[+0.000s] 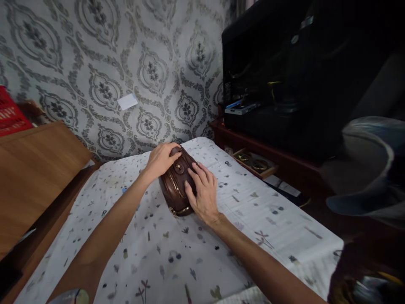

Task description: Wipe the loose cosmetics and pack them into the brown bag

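A small dark-brown leather bag point(171, 186) with gold-coloured zips and a small metal clasp rests on a white patterned bedsheet point(177, 270). My left hand point(162, 159) grips its far left end, thumb across the top and fingers curled over the far edge, their tips partly hidden. On the bag's right side lies my right hand point(203, 192), its fingers spread and touching the leather. A zip pull hangs at the near end of the bag.
A wooden panel point(38, 169) edges the bed on the left, with a red item point(12, 112) behind it. At right stand a large black television point(284, 76) and a small open drawer point(255, 164) holding things. Blue cloth point(363, 169) hangs at far right.
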Demonstrator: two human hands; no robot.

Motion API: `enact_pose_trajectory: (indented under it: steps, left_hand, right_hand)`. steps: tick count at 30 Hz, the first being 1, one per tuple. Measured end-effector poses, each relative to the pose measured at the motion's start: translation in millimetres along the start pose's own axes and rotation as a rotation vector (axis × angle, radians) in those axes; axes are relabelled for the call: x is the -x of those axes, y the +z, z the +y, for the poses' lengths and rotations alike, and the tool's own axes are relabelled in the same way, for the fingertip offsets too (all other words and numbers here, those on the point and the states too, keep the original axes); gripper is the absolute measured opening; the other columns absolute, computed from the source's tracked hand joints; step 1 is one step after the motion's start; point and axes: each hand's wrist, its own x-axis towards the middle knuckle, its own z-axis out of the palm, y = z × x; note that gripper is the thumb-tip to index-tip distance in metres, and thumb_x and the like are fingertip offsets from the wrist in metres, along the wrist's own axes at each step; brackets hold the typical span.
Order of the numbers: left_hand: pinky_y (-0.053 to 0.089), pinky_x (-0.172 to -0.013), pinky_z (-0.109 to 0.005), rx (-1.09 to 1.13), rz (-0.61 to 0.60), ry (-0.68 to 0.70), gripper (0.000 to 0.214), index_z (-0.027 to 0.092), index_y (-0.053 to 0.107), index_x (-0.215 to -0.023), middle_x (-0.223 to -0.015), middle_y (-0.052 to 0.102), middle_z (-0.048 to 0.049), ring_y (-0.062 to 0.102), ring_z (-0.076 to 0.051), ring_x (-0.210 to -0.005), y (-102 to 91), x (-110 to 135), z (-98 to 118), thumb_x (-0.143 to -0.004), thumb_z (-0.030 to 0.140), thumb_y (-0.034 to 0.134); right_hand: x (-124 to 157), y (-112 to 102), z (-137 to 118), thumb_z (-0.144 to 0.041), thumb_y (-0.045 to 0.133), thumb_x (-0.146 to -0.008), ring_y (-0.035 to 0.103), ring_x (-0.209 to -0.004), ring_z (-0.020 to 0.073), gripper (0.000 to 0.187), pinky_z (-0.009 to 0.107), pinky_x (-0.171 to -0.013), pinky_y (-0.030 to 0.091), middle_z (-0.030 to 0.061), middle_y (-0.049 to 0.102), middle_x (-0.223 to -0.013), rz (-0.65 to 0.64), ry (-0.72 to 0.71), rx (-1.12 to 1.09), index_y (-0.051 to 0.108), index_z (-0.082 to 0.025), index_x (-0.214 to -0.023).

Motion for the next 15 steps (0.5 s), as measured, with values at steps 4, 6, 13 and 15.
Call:
enact_pose_trajectory:
  steps: [4, 6, 13, 15]
  left_hand:
    - [0.042, -0.074, -0.029, 0.056, 0.047, -0.047, 0.016, 0.021, 0.072, -0.088, -0.083, 0.070, -0.0033, 0.060, -0.021, -0.080, 10.7, -10.0, -0.4, -0.088, 0.030, 0.059]
    - [0.039, -0.068, -0.028, 0.098, 0.074, -0.079, 0.017, 0.019, 0.070, -0.082, -0.075, 0.066, -0.0016, 0.057, -0.019, -0.073, 13.6, -11.9, -2.7, -0.087, 0.030, 0.058]
    - [0.033, -0.056, -0.025, 0.271, 0.097, -0.119, 0.027, 0.017, 0.060, -0.066, -0.056, 0.047, 0.0041, 0.042, -0.012, -0.056, 22.9, -7.7, -3.6, -0.083, 0.036, 0.055]
    - [0.035, -0.057, -0.024, 0.312, 0.091, -0.101, 0.028, 0.016, 0.060, -0.067, -0.057, 0.047, 0.0043, 0.042, -0.012, -0.057, 24.4, -3.2, -1.9, -0.082, 0.040, 0.056]
  right_hand:
    - [1.8, -3.3, -2.3, -0.023, 0.049, -0.096, 0.044, -0.133, 0.0322, 0.028, 0.054, -0.108, 0.033, 0.0081, 0.067, -0.129, 0.003, -0.040, 0.017, 0.065, -0.019, -0.119]
    - [2.3, -4.0, -3.0, -0.023, 0.049, -0.096, 0.043, -0.134, 0.0322, 0.028, 0.055, -0.109, 0.031, 0.0067, 0.069, -0.125, -0.001, -0.030, -0.002, 0.066, -0.020, -0.119]
    - [4.6, -4.2, -3.5, -0.020, 0.044, -0.096, 0.038, -0.140, 0.0311, 0.033, 0.060, -0.113, 0.024, 0.0036, 0.071, -0.122, -0.029, 0.028, -0.072, 0.068, -0.025, -0.117]
    - [4.8, -3.5, -3.1, -0.021, 0.043, -0.096, 0.037, -0.141, 0.0317, 0.033, 0.061, -0.113, 0.023, 0.0037, 0.071, -0.122, -0.040, 0.040, -0.073, 0.068, -0.025, -0.118]
